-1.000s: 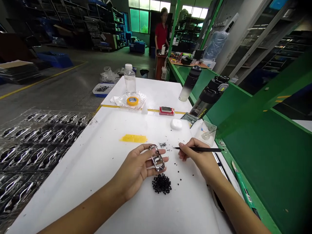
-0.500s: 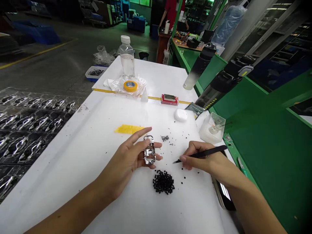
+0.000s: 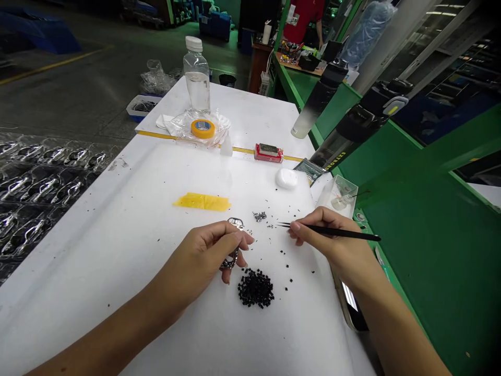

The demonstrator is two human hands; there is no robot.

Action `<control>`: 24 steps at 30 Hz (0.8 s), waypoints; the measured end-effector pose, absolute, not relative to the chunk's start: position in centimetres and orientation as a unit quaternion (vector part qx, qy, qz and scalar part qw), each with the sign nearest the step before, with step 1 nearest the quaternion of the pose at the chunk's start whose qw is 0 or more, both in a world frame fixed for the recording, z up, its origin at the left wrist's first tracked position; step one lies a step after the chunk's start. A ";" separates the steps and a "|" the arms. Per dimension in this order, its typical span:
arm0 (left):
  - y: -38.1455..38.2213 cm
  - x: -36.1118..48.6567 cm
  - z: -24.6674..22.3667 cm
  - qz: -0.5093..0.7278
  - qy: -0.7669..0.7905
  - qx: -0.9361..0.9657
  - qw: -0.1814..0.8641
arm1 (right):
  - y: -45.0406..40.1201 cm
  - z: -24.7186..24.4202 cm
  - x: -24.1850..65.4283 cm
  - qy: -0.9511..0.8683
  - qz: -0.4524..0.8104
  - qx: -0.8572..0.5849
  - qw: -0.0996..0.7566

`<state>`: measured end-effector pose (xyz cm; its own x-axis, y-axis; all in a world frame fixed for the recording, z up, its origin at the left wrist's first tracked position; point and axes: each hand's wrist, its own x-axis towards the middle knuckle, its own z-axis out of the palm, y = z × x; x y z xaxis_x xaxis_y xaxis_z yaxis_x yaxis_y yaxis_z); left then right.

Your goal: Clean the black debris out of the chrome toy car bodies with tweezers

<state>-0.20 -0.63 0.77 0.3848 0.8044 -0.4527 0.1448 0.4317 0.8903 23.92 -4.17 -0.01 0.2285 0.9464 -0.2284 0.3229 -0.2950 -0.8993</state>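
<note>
In the head view, we grasp a chrome car frame in our left hand, just above a pile of black pellets on the white table. Our right hand pinches black tweezers, their tips near the frame, not touching it.
</note>
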 end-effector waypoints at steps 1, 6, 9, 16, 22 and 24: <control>-0.7 -0.1 0.7 0.242 0.500 0.478 0.681 | -4.1 -0.3 23.5 -0.458 0.411 -0.687 0.385; -0.6 -0.2 0.5 0.225 0.509 0.493 0.669 | -3.9 -1.4 22.2 -0.464 0.393 -0.690 0.393; -0.5 -0.3 0.7 0.216 0.518 0.497 0.662 | -4.0 -1.6 22.0 -0.469 0.385 -0.694 0.388; -0.6 -0.3 1.0 0.209 0.515 0.500 0.664 | -4.1 -1.5 22.2 -0.468 0.374 -0.705 0.379; -0.8 -0.4 0.9 0.214 0.507 0.495 0.673 | -4.0 -1.6 22.4 -0.470 0.379 -0.705 0.372; -0.8 -0.4 0.9 0.217 0.504 0.495 0.673 | -3.9 -1.5 22.4 -0.469 0.382 -0.706 0.369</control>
